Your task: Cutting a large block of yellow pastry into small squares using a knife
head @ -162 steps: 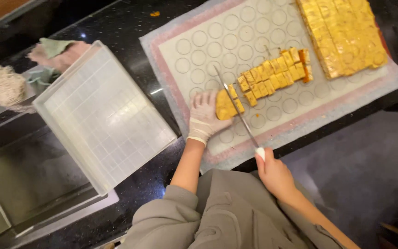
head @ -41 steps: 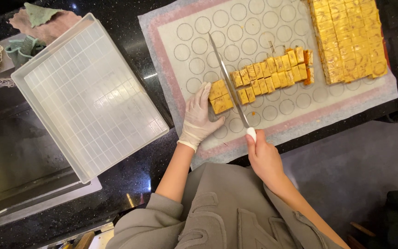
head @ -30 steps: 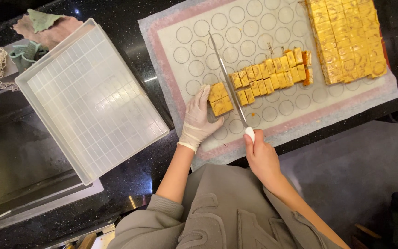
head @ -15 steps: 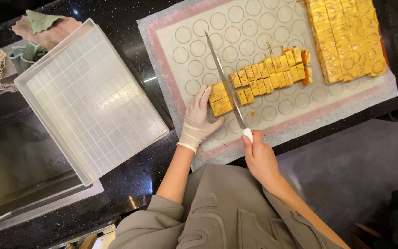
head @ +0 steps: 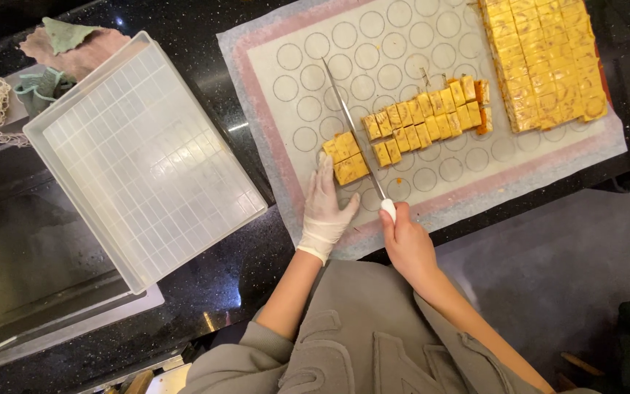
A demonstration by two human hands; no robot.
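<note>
Right hand [head: 407, 241] in a clenched grip on the knife [head: 353, 135] — gloved left hand [head: 325, 208] flat, released, beside yellow cake pieces [head: 347, 157].

A polished black stone counter flecked with pale specks [head: 184, 29] fills the room's middle, catching small glints of overhead light. Below its edge lies a dull grey floor [head: 570, 248]. A dark recessed steel basin [head: 23, 248] sits at the left.

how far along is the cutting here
Done: a row of small yellow squares lies cut on the baking mat. In hand: the gloved left hand steadies the end pieces while the right hand holds the long knife beside them. Left: the big scored slab looks unseparated, and the white tray holds nothing.
</note>
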